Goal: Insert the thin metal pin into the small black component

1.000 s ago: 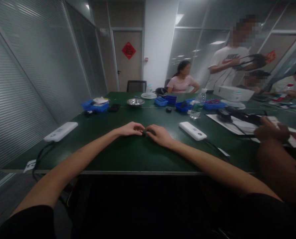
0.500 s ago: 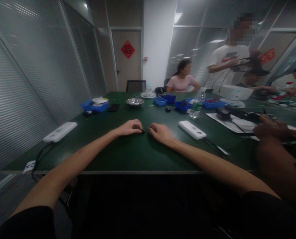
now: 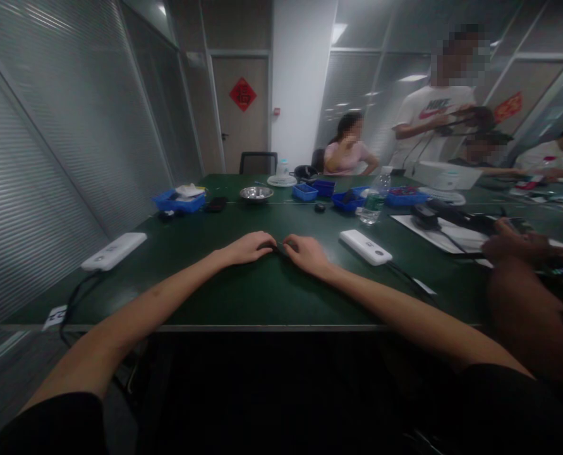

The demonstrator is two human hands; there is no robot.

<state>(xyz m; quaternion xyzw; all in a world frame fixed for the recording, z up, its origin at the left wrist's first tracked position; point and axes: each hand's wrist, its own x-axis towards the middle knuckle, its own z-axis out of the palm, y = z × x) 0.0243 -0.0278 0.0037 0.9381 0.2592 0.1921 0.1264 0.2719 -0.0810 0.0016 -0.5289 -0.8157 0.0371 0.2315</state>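
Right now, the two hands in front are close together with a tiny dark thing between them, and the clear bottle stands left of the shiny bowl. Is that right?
Not quite: in the head view, the clear bottle stands right of the shiny bowl, not left. The left hand and right hand are indeed close together, with the tiny dark thing between them.

Left arm [image 3: 155,298] and right arm [image 3: 404,311] both bare, stretched forward, angling inward. Left hand [image 3: 249,248] palm down, fingers [image 3: 264,237] curled toward thumb, pinching. Right hand [image 3: 306,254] likewise, fingers bent, pinching. Fingertips close, small gap between hands. Wrists [image 3: 327,272] low, nearly straight.
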